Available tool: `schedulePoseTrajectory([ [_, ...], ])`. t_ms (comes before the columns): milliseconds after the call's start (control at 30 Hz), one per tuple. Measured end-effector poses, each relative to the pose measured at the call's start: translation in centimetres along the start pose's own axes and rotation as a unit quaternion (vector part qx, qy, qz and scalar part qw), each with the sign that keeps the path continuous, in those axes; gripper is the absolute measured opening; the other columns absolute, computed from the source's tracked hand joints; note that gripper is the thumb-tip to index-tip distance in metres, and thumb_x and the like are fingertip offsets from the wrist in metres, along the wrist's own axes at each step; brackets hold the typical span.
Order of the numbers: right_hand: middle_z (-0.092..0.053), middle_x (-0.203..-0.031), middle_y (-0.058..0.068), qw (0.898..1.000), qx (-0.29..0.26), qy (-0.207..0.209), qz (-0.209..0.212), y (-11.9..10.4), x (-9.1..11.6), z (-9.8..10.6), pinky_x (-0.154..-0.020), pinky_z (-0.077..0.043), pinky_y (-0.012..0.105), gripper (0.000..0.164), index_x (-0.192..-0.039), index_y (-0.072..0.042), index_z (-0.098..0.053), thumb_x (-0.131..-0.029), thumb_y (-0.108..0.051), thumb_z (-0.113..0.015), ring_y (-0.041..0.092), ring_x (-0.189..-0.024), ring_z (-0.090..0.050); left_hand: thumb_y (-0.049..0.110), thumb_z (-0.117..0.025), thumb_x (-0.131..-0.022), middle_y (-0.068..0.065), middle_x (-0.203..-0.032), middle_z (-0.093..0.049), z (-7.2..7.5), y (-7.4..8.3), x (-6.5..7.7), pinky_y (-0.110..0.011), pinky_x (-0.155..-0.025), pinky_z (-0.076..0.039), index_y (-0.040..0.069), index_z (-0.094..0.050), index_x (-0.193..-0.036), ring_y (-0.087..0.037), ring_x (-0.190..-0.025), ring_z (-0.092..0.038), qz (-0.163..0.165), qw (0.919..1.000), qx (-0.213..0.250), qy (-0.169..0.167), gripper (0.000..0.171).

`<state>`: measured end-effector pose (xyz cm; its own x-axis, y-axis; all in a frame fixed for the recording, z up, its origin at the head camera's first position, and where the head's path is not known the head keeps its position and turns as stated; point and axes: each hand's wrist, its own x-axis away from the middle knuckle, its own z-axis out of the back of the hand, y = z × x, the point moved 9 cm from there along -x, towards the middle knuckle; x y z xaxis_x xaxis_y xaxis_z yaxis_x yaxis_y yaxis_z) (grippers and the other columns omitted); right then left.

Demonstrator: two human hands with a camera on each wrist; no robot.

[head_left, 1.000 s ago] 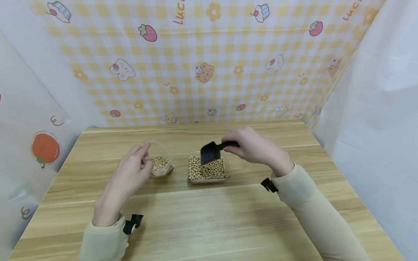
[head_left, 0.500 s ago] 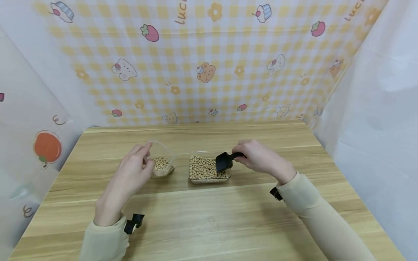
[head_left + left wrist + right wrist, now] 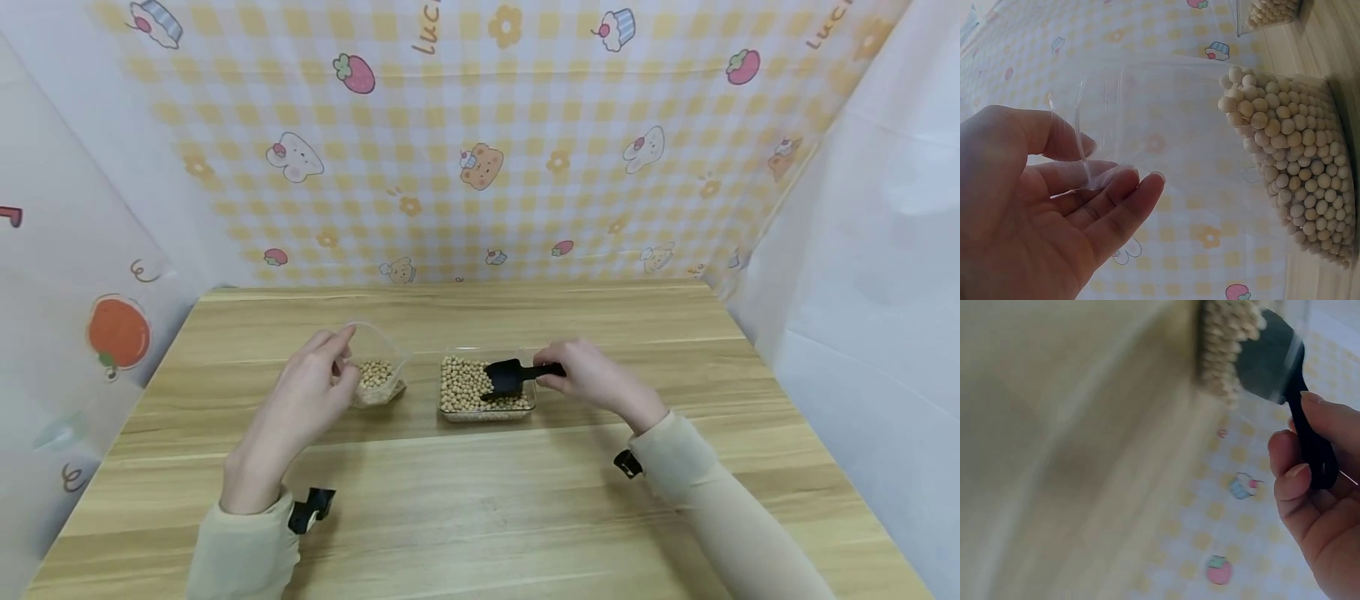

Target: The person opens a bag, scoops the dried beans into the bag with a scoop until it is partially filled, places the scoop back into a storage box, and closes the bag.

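Observation:
My left hand (image 3: 311, 392) pinches the rim of a clear plastic bag (image 3: 1166, 112), keeping its mouth spread. Pale round soybeans (image 3: 1304, 169) fill the bottom of the bag, which stands on the table. To its right is a clear rectangular container (image 3: 487, 415) with more soybeans (image 3: 461, 383). My right hand (image 3: 592, 379) grips the handle of a black scoop (image 3: 506, 379), whose blade lies tilted among the beans in the container. In the right wrist view, thumb and fingers (image 3: 1294, 481) wrap the scoop's handle, and the blade shows through the container's clear wall.
The wood-grain table (image 3: 480, 508) stretches in front of and around both containers. Behind it hangs a yellow checked cloth (image 3: 480, 217) with cartoon prints. White sheets (image 3: 862, 275) close off the two sides.
My right hand has lowered the scoop from above the beans into the container, first at its right side, then pushing leftward with a flatter blade. My left hand keeps its hold on the bag.

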<state>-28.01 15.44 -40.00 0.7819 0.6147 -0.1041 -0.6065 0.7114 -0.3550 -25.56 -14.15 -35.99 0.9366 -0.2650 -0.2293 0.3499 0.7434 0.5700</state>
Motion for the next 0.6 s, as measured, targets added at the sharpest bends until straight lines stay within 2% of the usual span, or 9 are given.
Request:
schedulePoseTrajectory([
  [133, -0.070, -0.092, 0.001, 1.000, -0.023, 0.016, 0.000, 0.6, 0.1, -0.8, -0.069, -0.051, 0.034, 0.015, -0.100, -0.007, -0.073, -0.086, -0.009, -0.074, 0.013, -0.079, -0.064, 0.007, -0.044, -0.092, -0.006, -0.097, -0.053, -0.1, -0.1, 0.0, -0.029, -0.058, -0.045, -0.007, -0.040, -0.145, -0.019, -0.080, -0.051, 0.003, 1.0000, 0.003, -0.004, 0.055],
  [367, -0.070, -0.096, -0.002, 0.997, -0.071, 0.029, -0.024, 1.5, 0.0, -1.5, -0.076, -0.052, 0.038, 0.016, -0.103, -0.011, -0.072, -0.088, -0.012, -0.073, 0.014, -0.085, -0.064, 0.007, -0.043, -0.092, -0.006, -0.097, -0.053, -0.1, -0.4, -0.1, -0.029, -0.058, -0.043, -0.007, -0.040, -0.145, -0.018, -0.078, -0.050, 0.004, 0.9999, 0.009, -0.004, 0.055],
  [600, -0.070, -0.098, -0.003, 0.990, -0.131, 0.036, -0.045, 2.5, 0.3, -1.8, -0.070, -0.050, 0.034, 0.016, -0.105, -0.013, -0.072, -0.089, -0.014, -0.072, 0.010, -0.078, -0.061, 0.006, -0.043, -0.091, -0.005, -0.096, -0.053, 0.0, -0.3, -0.2, -0.029, -0.057, -0.043, -0.007, -0.040, -0.144, -0.019, -0.079, -0.050, 0.001, 1.0000, 0.007, -0.003, 0.055],
])
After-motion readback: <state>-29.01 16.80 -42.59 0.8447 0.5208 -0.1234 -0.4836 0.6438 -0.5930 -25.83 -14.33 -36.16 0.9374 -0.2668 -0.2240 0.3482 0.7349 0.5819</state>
